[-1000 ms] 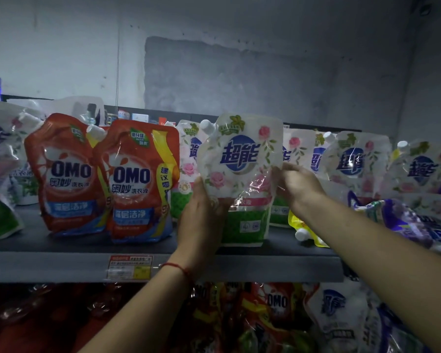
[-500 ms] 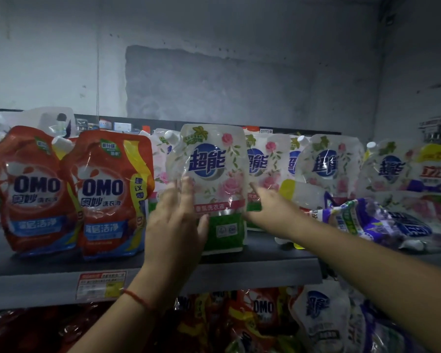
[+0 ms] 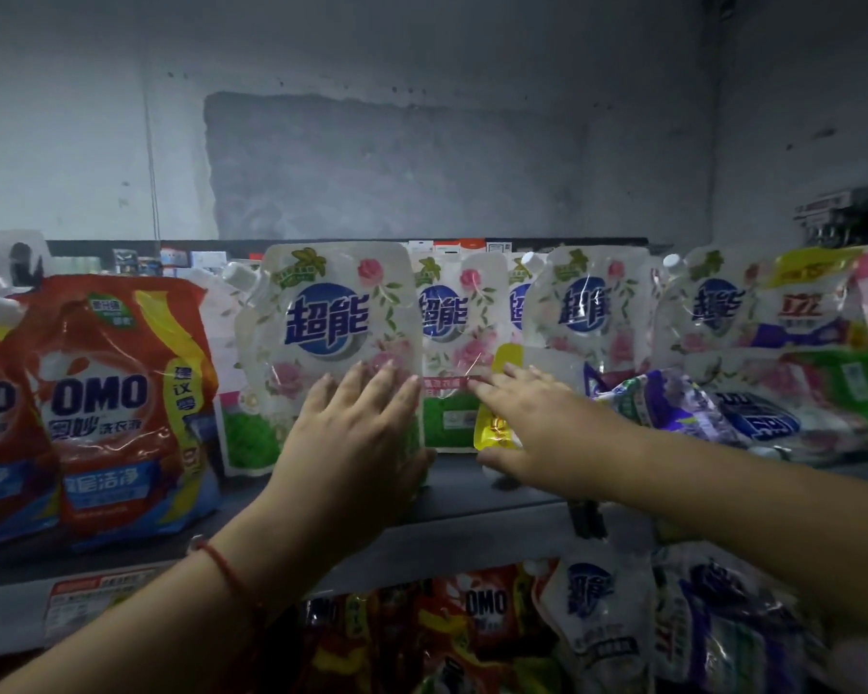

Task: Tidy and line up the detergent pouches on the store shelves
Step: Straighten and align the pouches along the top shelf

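A white floral detergent pouch (image 3: 329, 318) with a blue logo stands upright at the front of the grey shelf (image 3: 477, 498). My left hand (image 3: 357, 443) presses flat against its lower front, fingers straight. My right hand (image 3: 532, 428) reaches past its right side with fingers extended, touching a second white floral pouch (image 3: 452, 343) and a small yellow pouch (image 3: 497, 408) lying behind. More white floral pouches (image 3: 587, 313) stand to the right. Two red OMO pouches (image 3: 116, 408) stand at the left.
Purple and green pouches (image 3: 697, 408) lie toppled on the shelf at the right. A price tag (image 3: 96, 598) hangs on the shelf's front lip. The lower shelf holds several red and white pouches (image 3: 592, 618). A grey wall (image 3: 422, 142) rises behind.
The front white pouch was gripped at both sides and has been set down on the shelf. Both hands have opened; the left now lies flat on it, the right has moved behind it.
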The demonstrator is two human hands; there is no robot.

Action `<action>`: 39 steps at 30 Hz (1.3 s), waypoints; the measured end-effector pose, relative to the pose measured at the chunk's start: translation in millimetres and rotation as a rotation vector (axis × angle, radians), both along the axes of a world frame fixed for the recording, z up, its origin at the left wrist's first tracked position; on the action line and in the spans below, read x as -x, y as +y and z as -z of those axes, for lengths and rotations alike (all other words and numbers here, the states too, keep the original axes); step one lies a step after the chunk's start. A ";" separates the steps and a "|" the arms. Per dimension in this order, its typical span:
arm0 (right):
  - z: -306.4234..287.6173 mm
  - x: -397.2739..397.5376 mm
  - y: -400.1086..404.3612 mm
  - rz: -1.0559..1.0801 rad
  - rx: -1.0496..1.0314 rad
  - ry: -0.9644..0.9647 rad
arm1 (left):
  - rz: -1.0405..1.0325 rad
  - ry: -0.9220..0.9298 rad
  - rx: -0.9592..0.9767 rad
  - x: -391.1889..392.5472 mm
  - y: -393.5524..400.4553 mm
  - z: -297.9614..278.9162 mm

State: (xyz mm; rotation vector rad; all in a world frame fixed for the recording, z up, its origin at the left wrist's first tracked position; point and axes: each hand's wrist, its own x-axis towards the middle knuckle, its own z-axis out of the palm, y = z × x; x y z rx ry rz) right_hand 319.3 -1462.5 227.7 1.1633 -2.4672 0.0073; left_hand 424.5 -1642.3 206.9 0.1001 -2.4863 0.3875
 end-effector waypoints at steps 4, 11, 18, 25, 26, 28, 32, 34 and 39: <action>-4.3 18.8 34.0 0.017 -0.013 -0.009 | -0.008 -0.037 0.064 23.1 28.7 -3.3; -19.1 53.2 107.3 0.071 -0.018 -0.085 | -0.011 -0.148 0.046 64.0 85.1 -10.3; -30.9 94.0 146.0 0.110 -0.008 -0.147 | -0.022 -0.269 0.009 100.0 131.8 -4.4; -44.5 119.7 133.7 -0.002 -0.033 -0.162 | -0.028 -0.294 -0.051 123.1 168.6 18.5; -45.0 124.1 126.1 -0.012 -0.027 -0.169 | -0.033 -0.286 -0.069 125.1 170.0 20.6; -45.5 131.9 110.0 -0.018 0.004 -0.164 | -0.039 -0.274 -0.079 128.4 169.8 24.5; -48.1 140.0 86.4 0.014 0.070 -0.070 | -0.036 -0.271 -0.137 126.9 165.9 33.7; -47.6 145.3 78.1 0.020 0.072 -0.022 | -0.036 -0.268 -0.145 126.1 165.2 36.9; -37.9 163.6 66.7 -0.002 0.146 0.082 | -0.016 -0.191 -0.206 129.8 164.0 50.2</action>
